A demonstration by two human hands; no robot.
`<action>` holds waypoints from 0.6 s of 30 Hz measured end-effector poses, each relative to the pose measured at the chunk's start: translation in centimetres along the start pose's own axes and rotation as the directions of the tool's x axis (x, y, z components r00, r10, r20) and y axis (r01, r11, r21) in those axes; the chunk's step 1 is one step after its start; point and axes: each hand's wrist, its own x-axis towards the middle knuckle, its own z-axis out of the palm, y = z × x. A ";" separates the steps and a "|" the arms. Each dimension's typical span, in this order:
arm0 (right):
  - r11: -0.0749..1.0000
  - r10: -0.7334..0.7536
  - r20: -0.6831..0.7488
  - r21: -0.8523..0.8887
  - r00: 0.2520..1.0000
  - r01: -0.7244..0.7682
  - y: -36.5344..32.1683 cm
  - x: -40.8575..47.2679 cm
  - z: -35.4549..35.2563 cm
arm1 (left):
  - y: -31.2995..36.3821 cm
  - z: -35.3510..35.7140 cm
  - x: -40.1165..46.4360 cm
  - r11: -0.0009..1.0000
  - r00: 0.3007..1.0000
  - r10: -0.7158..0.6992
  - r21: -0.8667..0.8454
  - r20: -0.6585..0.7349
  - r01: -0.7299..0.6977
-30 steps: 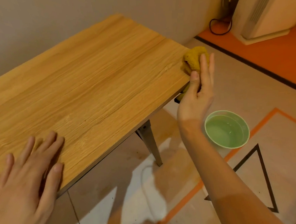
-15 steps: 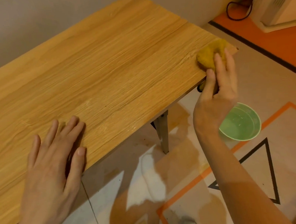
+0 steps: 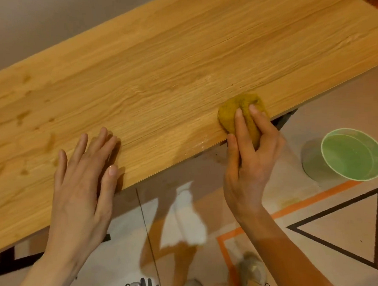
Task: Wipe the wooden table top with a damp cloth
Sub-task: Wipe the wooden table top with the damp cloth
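The left hand [image 3: 80,182] lies flat on the wooden desk [image 3: 167,62] near its front edge, fingers straight and slightly spread, palm down, holding nothing. Darker damp-looking blotches mark the wood at the far left of the desk. Further right, the mustard-yellow cloth [image 3: 239,113] sits bunched on the desk right at the front edge, partly hanging over it. The right hand [image 3: 251,156] has its grip on the cloth: the fingers [image 3: 240,122] lie along its top, curled around the bunch, and the thumb runs along the desk edge at its left side. To the right, on the floor, stands a green bowl [image 3: 353,157] holding water, well apart from the cloth.
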 end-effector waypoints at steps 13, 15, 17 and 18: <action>0.951 -0.309 0.391 0.097 0.867 0.295 -7.5 -4.2 1.5 | -14.3 -6.2 -6.8 0.959 0.957 -0.260 0.084 -0.132 0.272; 0.975 -0.221 0.402 0.102 0.888 0.197 -8.8 -5.4 1.7 | -15.9 -6.7 -7.3 0.952 0.949 -0.276 0.094 -0.149 0.292; 0.984 -0.175 0.406 0.113 0.897 0.141 -10.8 -7.4 2.5 | -16.5 -6.7 -7.5 0.954 0.949 -0.271 0.088 -0.162 0.288; 0.980 -0.192 0.408 0.134 0.893 0.150 -11.8 -8.4 3.3 | -16.5 -6.6 -7.5 0.956 0.950 -0.265 0.083 -0.167 0.281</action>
